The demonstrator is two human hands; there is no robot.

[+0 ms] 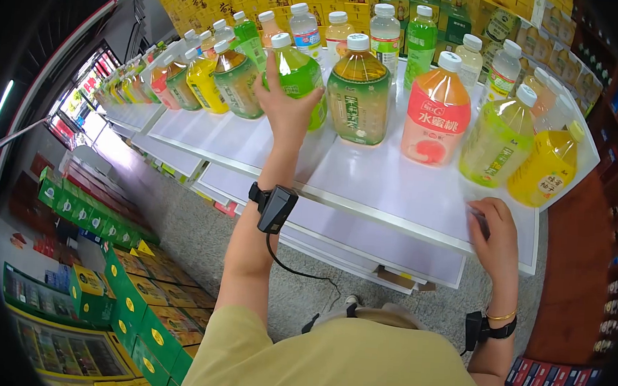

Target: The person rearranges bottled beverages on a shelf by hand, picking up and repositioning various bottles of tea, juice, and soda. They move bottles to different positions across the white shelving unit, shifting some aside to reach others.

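My left hand (287, 110) reaches over the shelf to a large green bottle with a white cap (297, 70). Its fingers and thumb are spread around the bottle's sides, gripping it. Just right of it stands a brown drink bottle with a dark green label (358, 100), and a similar brown bottle (238, 82) is to its left. At the shelf's front edge, my right hand (496, 236) has curled fingers around a small dark thing (480, 222) whose kind I cannot tell. Nearest that hand are a pale green bottle (497, 144) and a yellow bottle (545, 168).
The white shelf (373, 183) carries a pink peach drink bottle (436, 119) and rows of smaller bottles behind. Yellow cartons (221, 4) are stacked at the back. Lower shelf tiers (335, 226) jut out beneath. Green boxes (149, 325) stand on the left. A black cable (297, 269) hangs from my left wrist device.
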